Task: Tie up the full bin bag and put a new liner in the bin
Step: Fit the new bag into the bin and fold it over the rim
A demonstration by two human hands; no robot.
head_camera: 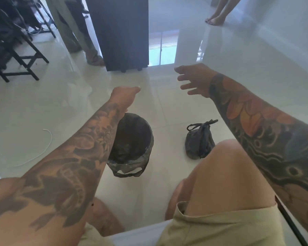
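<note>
Both my arms are stretched out ahead of me over the pale tiled floor [167,183], and neither holds anything. My right hand [194,80] hangs in the air with its fingers [182,78] spread apart and pointing left, palm turned away from me. My left hand [124,95] is lower and nearer the middle — I see only its back and the thumb side, so I cannot tell whether its fingers are curled or straight.

Below my left forearm stands the small round bin [132,139], upright on the floor, with a dark liner [126,166] already inside it; the liner's edge folds over the rim and its two handle loops droop down the near side. To the right of the bin, well apart from it, sits the tied bin bag [199,142] — a dark, squat bundle knotted at the top, its handle ends sticking up and out. It rests just beyond my bare right knee [226,157].

At the far side a dark cabinet [121,32] stands on short feet. Black folding chairs [16,55] crowd the upper left. A white cord [48,139] curls on the floor at left. Another person's bare feet [214,20] show at the top right.
</note>
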